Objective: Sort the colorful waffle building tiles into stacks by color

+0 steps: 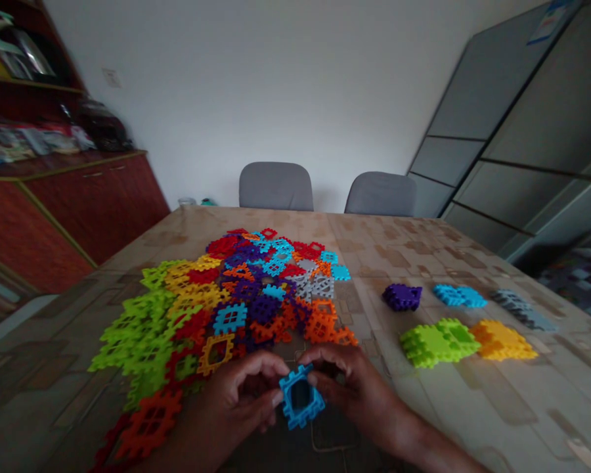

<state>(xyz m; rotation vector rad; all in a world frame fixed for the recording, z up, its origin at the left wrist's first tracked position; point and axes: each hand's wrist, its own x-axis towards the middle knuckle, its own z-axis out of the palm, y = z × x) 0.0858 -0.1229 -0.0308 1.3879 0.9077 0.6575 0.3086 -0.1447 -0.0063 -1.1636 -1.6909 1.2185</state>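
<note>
Left fingers [266, 406] and right fingers [328, 388] grip a blue square frame tile [305, 416]; a multicoloured tile heap [263, 307] lies beyond it.

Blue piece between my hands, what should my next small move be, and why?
Probably carry the blue piece over to the blue group: your left hand and right hand both hold it, the colours look close, and pieces on that side lie grouped by colour, apart from the mixed pile.
</note>
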